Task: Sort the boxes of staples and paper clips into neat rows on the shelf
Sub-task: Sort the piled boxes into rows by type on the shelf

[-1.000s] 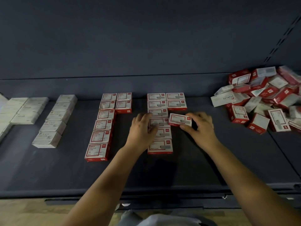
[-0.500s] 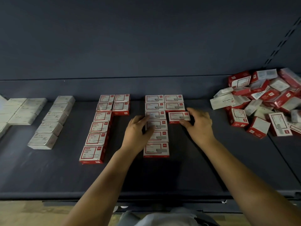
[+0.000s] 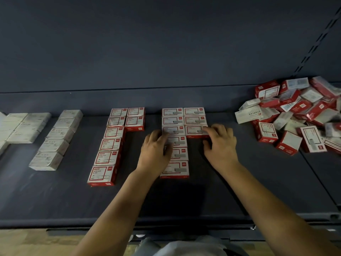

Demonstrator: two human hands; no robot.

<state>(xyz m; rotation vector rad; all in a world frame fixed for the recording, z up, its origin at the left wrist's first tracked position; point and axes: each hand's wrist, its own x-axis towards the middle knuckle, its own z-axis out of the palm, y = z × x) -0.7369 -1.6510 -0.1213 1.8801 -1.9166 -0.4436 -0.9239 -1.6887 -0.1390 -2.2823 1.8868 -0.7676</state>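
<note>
Red-and-white boxes lie in rows on the dark shelf (image 3: pixel 239 191). A double row in the middle (image 3: pixel 173 112) runs from the back wall toward me. My right hand (image 3: pixel 220 143) touches the third box (image 3: pixel 194 130) of its right column with fingers on the box's right end and thumb at its near edge. My left hand (image 3: pixel 155 151) rests flat against the left side of the longer left column, partly covering it. A second red row (image 3: pixel 110 145) lies further left.
A loose heap of red and white boxes (image 3: pixel 295 113) fills the shelf's right end. Rows of plain white boxes (image 3: pixel 55 139) lie at the far left. The shelf's back wall rises behind the rows, and a perforated upright (image 3: pixel 317 39) stands at the right.
My right hand slid the tilted box back and squared it into the right column, flush behind the two boxes there. My left hand stayed against the left column.
</note>
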